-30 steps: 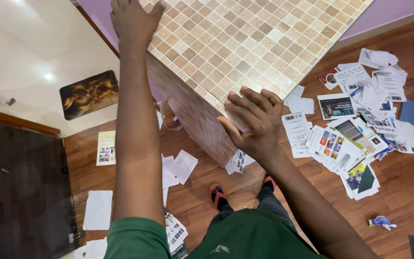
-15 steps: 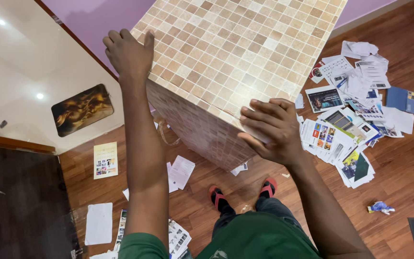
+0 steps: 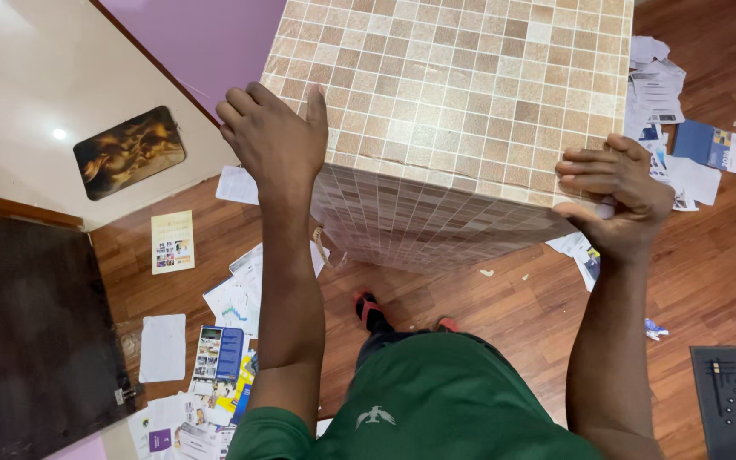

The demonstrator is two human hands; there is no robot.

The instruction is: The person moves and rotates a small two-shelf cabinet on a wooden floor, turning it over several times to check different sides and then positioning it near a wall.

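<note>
The left hand (image 3: pixel 274 136) is pressing against the near left corner of the tiled box (image 3: pixel 462 111), fingers together and flat on its edge, not closed round it. The right hand (image 3: pixel 615 192) is clamping the near right corner, fingers on top and thumb beneath. The box is sitting in the middle, above the wooden floor (image 3: pixel 709 281), with papers (image 3: pixel 223 315) lying scattered left and right.

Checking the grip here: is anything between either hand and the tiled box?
Nothing visible. The left hand lies flat on the tiled box's left corner, and the right hand wraps its right corner, fingers on top. Both touch it directly.
</note>
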